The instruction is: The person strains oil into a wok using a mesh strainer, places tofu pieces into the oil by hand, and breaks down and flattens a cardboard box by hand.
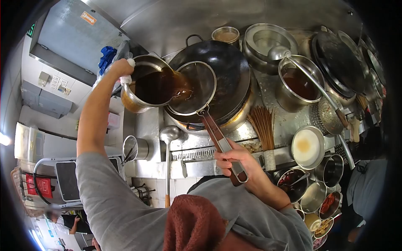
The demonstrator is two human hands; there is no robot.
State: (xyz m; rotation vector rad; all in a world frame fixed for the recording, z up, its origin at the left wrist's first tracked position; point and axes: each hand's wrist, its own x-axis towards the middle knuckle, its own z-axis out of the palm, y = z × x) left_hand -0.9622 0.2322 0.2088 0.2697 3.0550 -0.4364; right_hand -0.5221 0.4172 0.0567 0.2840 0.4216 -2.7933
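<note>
Here we see left hand gripping pot, tipped toward 3 o'clock | right hand holding strainer, long axis 5-to-11 o'clock.

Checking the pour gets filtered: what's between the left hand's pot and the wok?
The strainer, held over the wok by the right hand; dark liquid from the pot runs into it. The head view shows this.

Wok at centre on stove, strainer above its nine-o'clock half, pot beyond at nine. Clockwise: basin at two, second pot at three with ladle across, another ladle at seven.
</note>
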